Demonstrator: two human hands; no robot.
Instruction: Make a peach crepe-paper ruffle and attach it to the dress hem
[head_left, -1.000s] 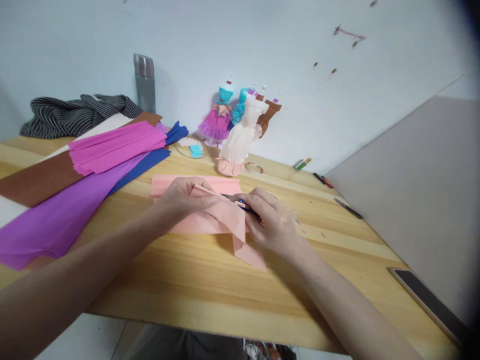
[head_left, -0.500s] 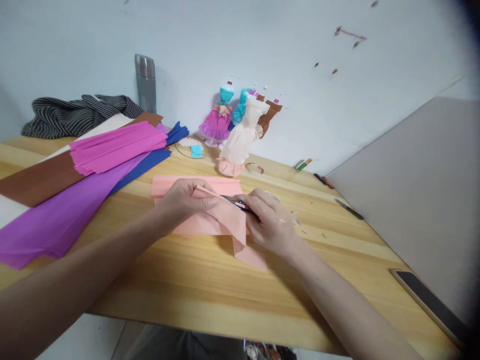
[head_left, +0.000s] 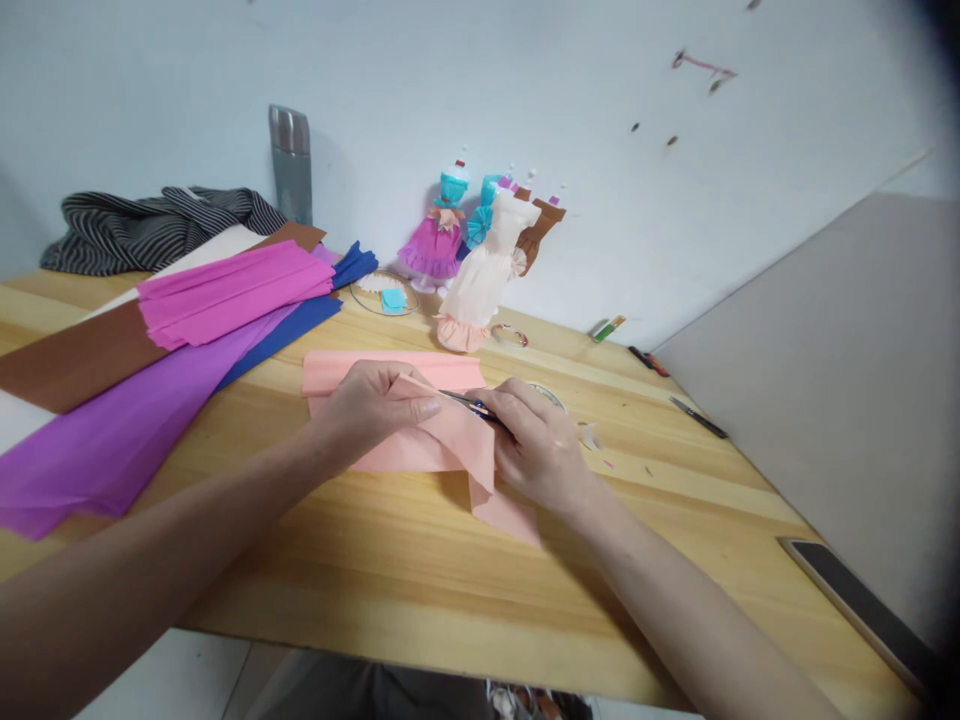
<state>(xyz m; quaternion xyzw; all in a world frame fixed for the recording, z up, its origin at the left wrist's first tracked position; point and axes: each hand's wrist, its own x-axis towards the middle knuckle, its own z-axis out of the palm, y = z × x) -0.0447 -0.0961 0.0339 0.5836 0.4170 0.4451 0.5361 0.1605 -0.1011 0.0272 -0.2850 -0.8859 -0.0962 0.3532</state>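
Note:
My left hand (head_left: pixel 379 405) pinches the edge of a peach crepe paper sheet (head_left: pixel 461 430) between thumb and fingers. My right hand (head_left: pixel 536 435) is closed round the handles of dark scissors (head_left: pixel 480 406). Their blades meet the paper just right of my left thumb. One strip of the paper curls down toward the front of the table, below my right hand. More peach crepe paper (head_left: pixel 390 370) lies flat behind and under my left hand. The scissors' handles are mostly covered by my fingers.
Pink (head_left: pixel 236 290), purple (head_left: pixel 135 440), brown and blue crepe paper sheets lie to the left, near a striped cloth (head_left: pixel 165 225) and a grey bottle (head_left: pixel 291 165). Several paper-dressed figures (head_left: pixel 484 260) stand by the wall. A cutter knife (head_left: pixel 697 417) and a phone (head_left: pixel 855 605) lie right.
The scissors' blades look closer together than before. Both hands hold nearly the same place, and the hanging paper strip has shifted slightly right.

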